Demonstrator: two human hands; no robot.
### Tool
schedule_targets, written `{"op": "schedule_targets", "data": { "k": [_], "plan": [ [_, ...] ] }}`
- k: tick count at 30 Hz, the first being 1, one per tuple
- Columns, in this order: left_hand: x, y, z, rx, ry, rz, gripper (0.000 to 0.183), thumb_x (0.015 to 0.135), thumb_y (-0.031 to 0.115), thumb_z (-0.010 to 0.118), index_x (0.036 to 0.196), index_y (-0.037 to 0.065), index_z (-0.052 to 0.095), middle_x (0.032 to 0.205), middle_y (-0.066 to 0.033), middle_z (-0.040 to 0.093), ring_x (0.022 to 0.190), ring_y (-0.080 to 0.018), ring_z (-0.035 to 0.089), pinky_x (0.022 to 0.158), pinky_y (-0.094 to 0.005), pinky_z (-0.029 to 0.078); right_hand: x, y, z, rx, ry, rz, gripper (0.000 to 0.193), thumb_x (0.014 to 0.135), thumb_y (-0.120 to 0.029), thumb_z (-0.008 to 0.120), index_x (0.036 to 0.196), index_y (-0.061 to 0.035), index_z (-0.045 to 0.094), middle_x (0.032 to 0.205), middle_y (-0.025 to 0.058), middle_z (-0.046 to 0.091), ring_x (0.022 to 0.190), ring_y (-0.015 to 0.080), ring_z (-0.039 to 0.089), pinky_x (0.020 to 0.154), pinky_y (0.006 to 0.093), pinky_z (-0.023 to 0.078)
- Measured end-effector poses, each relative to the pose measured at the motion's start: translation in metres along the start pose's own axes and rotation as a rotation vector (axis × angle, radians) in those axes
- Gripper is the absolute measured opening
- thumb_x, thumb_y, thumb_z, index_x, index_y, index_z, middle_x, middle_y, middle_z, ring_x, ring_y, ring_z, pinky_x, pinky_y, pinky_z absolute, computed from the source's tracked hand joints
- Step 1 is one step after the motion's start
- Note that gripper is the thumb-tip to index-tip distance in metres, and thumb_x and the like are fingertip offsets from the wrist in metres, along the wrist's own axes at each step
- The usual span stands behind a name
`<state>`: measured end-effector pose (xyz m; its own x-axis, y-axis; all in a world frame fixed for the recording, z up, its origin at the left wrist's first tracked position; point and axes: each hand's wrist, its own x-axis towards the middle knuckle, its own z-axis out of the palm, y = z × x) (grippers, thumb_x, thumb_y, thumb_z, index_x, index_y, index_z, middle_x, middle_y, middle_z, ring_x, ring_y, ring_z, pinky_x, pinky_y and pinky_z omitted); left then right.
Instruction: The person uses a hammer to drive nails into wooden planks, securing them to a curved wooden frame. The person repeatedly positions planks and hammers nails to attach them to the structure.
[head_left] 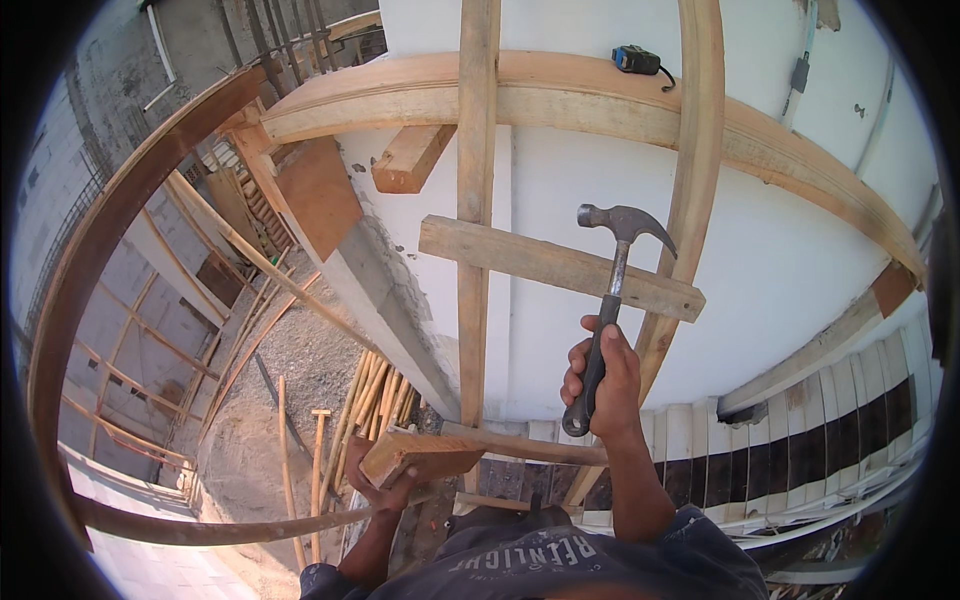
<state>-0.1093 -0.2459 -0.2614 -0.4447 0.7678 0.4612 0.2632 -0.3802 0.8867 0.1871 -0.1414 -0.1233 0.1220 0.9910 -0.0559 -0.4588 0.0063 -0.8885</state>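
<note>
My right hand (613,382) is closed round the black grip of a claw hammer (612,290), its steel head up and the claw toward the right. Behind the hammer head, a short wooden board (560,268) lies across two long timbers. Lower left, my left hand (385,490) grips a short wooden block (420,457) from beneath, its cut end facing left. Part of that hand is hidden by the block.
A curved-looking long beam (590,105) spans the top, with a tape measure (638,62) on it. A loose wood piece (412,158) juts out below the beam. At left, bamboo poles (375,395) lie far below on gravelly ground (300,340). Corrugated roofing (800,440) is at lower right.
</note>
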Motion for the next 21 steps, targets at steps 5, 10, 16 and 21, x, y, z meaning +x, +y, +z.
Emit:
{"op": "schedule_targets", "data": {
  "k": [5,10,16,21],
  "plan": [
    [-0.018,0.045,-0.071,0.354,0.104,0.113,0.05,0.058,0.029,0.083,0.088,0.005,0.051,0.082,-0.007,0.048,0.072,-0.0243,0.048,0.066,-0.0378,0.041,0.042,-0.042,0.094,0.633,0.114,-0.119,0.026,0.106,-0.041,0.038,0.108,-0.0147,0.038,0.074,0.0014,0.045,0.056,0.0145,0.048,0.05,0.037,0.049],
    [-0.005,0.064,-0.093,0.522,0.001,0.241,0.043,0.059,0.03,0.077,0.082,0.003,0.051,0.081,-0.0054,0.044,0.071,-0.0201,0.044,0.064,-0.0351,0.038,0.068,-0.049,0.137,0.389,-0.313,0.318,0.026,0.105,-0.037,0.041,0.103,-0.0112,0.041,0.072,0.0007,0.044,0.051,0.013,0.045,0.045,0.0349,0.044],
    [0.019,0.036,-0.054,0.383,-0.016,0.286,0.045,0.052,0.016,0.079,0.084,0.004,0.05,0.079,-0.0069,0.043,0.068,-0.0258,0.042,0.061,-0.0396,0.034,0.075,-0.055,0.087,0.077,-0.278,0.18,0.032,0.106,-0.04,0.045,0.106,-0.0077,0.046,0.068,0.001,0.046,0.046,0.01,0.046,0.038,0.0302,0.044],
    [0.03,0.035,-0.024,0.214,0.091,0.138,0.045,0.052,0.019,0.083,0.08,0.005,0.051,0.08,-0.0059,0.044,0.07,-0.0219,0.044,0.064,-0.0352,0.037,0.06,-0.024,0.04,-0.099,-0.193,-0.012,0.04,0.1,-0.046,0.057,0.099,-0.0068,0.048,0.065,0.001,0.047,0.044,0.0109,0.05,0.038,0.0297,0.046]
  ]
}}
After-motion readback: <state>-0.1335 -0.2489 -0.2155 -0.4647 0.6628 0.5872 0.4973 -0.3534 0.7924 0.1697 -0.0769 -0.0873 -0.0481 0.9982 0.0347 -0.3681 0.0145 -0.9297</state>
